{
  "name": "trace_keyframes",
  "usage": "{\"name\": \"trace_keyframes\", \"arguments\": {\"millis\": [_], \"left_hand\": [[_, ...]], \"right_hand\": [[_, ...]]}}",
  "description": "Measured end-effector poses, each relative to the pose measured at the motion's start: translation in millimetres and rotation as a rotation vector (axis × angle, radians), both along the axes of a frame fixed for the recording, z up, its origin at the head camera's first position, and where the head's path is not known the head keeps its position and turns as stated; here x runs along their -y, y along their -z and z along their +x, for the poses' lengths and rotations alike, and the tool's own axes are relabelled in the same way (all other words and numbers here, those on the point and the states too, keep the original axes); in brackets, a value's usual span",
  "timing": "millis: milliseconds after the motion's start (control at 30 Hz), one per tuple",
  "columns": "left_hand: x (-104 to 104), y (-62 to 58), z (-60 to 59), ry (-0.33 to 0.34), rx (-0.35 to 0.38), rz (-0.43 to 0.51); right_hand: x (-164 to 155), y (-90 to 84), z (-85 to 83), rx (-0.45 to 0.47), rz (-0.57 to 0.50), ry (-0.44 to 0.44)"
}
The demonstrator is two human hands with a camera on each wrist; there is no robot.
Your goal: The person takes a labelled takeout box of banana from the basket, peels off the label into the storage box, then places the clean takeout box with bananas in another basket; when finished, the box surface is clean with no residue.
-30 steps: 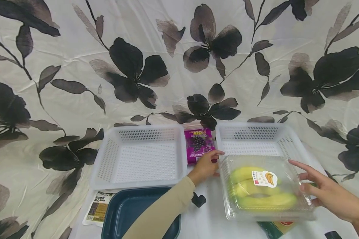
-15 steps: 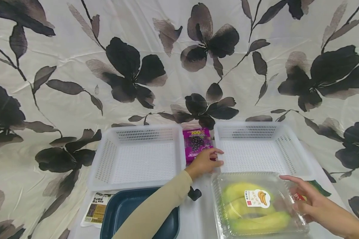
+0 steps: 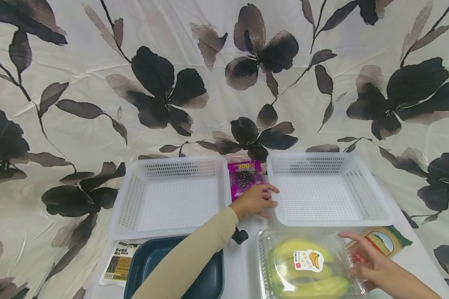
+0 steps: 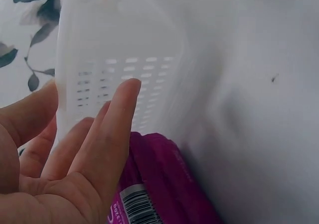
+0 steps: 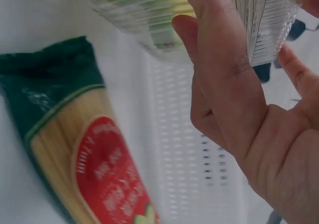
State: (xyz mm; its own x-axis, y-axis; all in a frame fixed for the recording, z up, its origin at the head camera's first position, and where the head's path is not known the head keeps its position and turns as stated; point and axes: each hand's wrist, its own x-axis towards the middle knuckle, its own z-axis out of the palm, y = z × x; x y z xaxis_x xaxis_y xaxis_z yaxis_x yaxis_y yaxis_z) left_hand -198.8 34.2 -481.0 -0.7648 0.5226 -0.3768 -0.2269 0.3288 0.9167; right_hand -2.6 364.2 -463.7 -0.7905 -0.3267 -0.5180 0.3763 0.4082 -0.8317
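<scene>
My right hand (image 3: 381, 265) grips the right side of a clear plastic box (image 3: 263, 259) of bananas (image 3: 318, 286), which carries a white label (image 3: 308, 261). In the right wrist view, thumb and fingers hold the ribbed wall of the box (image 5: 149, 20). My left hand (image 3: 255, 200) is at the left rim of the right-hand white basket (image 3: 329, 203), its fingers fairly straight. Behind that hand lies a purple bag with grapes printed on it (image 3: 245, 174). The left wrist view has the fingers right at the basket's slotted wall (image 4: 114, 40), above the purple bag (image 4: 164, 179).
A second white basket (image 3: 179, 199) stands to the left. A dark blue tray (image 3: 211, 276) sits in front of it, partly behind my left sleeve. A white and brown packet (image 3: 117, 265) lies left of the tray. A green-ended pasta bag (image 3: 391, 238) lies beyond my right hand.
My right hand has brought the banana box down and left, toward the front edge, out from over the right basket. The pasta bag has come into fuller view. My left hand has barely moved.
</scene>
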Motion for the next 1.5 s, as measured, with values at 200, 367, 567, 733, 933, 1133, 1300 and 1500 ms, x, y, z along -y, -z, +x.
{"name": "trace_keyframes", "arguments": {"millis": [200,367,567,733,933,1133,1300,1500], "left_hand": [[0,-3.1,-2.7,0.038,-0.012,-0.024],[-1,-7.1,-3.7,0.055,-0.014,-0.043],[0,-9.1,-4.4,0.064,-0.022,-0.056],[0,-10.9,-4.2,0.071,-0.036,-0.076],[-1,-11.6,-4.4,0.082,-0.054,-0.088],[-1,-10.6,-4.5,0.081,-0.052,-0.086],[-1,-10.7,-5.0,0.086,-0.055,-0.095],[-2,-11.2,-5.0,0.085,-0.063,-0.117]], "right_hand": [[6,13.6,0.1,0.019,-0.048,-0.026],[14,19.1,-1.6,0.003,-0.051,-0.043],[23,25.1,-7.5,0.057,-0.04,-0.002],[29,31.0,-12.7,0.035,-0.075,-0.013],[33,37.1,-15.6,0.011,-0.108,-0.022],[38,41.0,-16.7,-0.044,-0.088,-0.02],[41,42.8,-18.9,-0.046,-0.155,-0.044],[42,46.2,-21.3,-0.054,-0.187,-0.065]]}}
